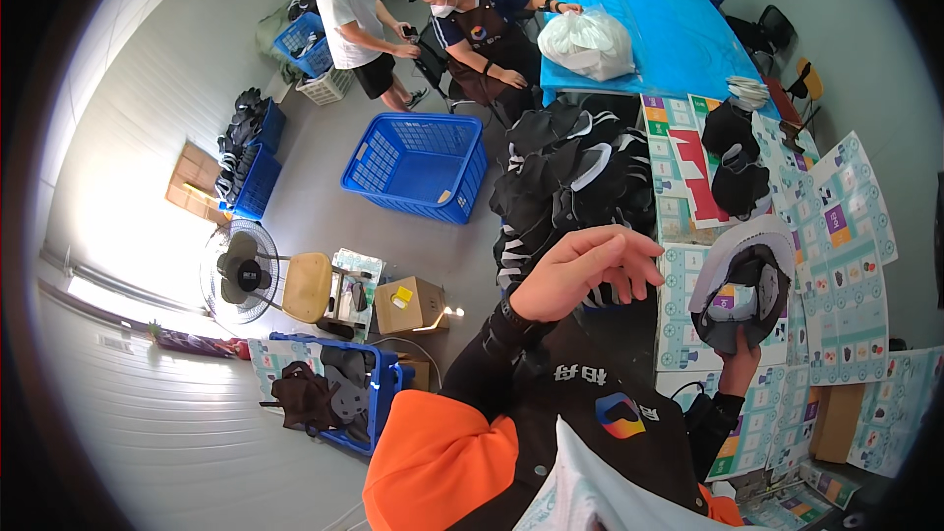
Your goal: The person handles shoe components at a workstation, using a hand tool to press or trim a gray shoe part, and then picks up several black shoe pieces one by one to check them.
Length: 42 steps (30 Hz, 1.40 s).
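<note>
In the head view, my right hand (pixel 739 366) grips a black cap (pixel 777 313) by its lower edge over the paper-covered table. The cap's opening faces up, showing a pale inner panel, and its light grey brim (pixel 710 270) curves along the far left side. My left hand (pixel 590 270) hovers palm turned inward, fingers stretched out, left of the cap and apart from it. Below and beyond that hand is a heap of black caps (pixel 560 162) with white parts. Two more black caps (pixel 739 187) sit on the table beyond the held one.
Left of the heap stands a blue plastic crate (pixel 418 169). A standing fan (pixel 241 270), a wooden stool (pixel 307 287) and a cardboard box (pixel 410 305) are further left. Beyond, people sit and stand around a blue-covered table (pixel 669 29) with a white plastic bag (pixel 587 44).
</note>
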Available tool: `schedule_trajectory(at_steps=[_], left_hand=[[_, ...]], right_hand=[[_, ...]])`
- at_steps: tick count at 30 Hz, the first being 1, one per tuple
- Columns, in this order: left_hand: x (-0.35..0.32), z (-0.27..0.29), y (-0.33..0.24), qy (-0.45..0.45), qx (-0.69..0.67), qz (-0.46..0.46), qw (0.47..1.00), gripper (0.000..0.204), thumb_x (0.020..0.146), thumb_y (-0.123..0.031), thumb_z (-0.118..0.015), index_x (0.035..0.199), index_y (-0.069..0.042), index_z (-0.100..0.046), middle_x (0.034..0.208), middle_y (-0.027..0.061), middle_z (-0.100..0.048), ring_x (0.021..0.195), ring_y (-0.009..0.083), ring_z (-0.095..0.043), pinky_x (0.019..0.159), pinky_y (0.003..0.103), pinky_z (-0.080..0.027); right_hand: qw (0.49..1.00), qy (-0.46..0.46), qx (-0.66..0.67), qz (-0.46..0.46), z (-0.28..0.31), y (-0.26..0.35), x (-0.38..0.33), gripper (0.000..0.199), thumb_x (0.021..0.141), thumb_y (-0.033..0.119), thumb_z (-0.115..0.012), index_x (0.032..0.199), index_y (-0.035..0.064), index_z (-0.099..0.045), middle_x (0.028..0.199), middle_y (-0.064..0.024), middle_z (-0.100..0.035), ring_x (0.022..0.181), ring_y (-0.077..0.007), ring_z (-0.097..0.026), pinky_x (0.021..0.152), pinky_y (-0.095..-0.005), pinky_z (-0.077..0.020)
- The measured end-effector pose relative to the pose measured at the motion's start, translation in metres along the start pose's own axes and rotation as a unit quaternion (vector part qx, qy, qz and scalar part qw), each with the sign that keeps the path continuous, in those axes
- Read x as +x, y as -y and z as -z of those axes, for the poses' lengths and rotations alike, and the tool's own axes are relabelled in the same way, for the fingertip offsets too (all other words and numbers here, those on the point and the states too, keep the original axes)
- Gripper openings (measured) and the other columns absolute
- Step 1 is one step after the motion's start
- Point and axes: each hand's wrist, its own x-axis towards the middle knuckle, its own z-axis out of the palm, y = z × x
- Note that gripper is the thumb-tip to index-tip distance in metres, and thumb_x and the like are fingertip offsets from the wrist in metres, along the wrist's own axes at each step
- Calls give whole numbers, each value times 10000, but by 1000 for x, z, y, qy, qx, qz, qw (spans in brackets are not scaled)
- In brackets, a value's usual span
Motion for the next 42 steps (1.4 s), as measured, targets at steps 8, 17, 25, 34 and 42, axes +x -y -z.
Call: schedule_trajectory(at_steps=[8,17,25,34,42], left_hand=[[2,1,2,8,-6,0,1000,438,1101,-316,-417,1291,40,-588,1070,161,-714,913,195,-682,801,317,-534],[4,3,5,5,-13,7,1000,419,1101,-294,-421,1291,38,-593,1069,154,-714,916,192,-683,801,312,-536],[6,7,10,6,-19,8,1000,397,1103,-268,-418,1290,37,-590,1073,151,-711,916,189,-682,802,308,-538],[8,10,15,-4,-23,17,1000,386,1102,-260,-419,1289,32,-588,1075,147,-710,916,186,-681,799,305,-541],[8,12,18,-5,-26,13,1000,376,1101,-254,-425,1279,32,-593,1064,142,-707,906,184,-681,801,307,-543]], right_hand=[[1000,-2,-6,1,-5,4,-1,470,973,329,-679,1254,-30,-566,1196,-123,-613,1028,-240,-663,694,-386,-594],[1000,3,-8,-5,-3,4,-6,478,971,324,-682,1236,-39,-517,1188,-129,-566,1045,-245,-649,694,-381,-600],[1000,-2,-4,2,-3,0,-5,470,965,325,-687,1246,-14,-523,1199,-122,-590,1043,-245,-655,692,-378,-598],[999,-26,-33,20,2,-11,-2,439,1002,286,-645,1275,-54,-587,1246,-129,-539,1085,-258,-641,670,-390,-618],[1000,-19,-9,9,-3,-3,-7,428,988,297,-663,1250,-36,-606,1196,-122,-607,1029,-239,-667,658,-380,-613]])
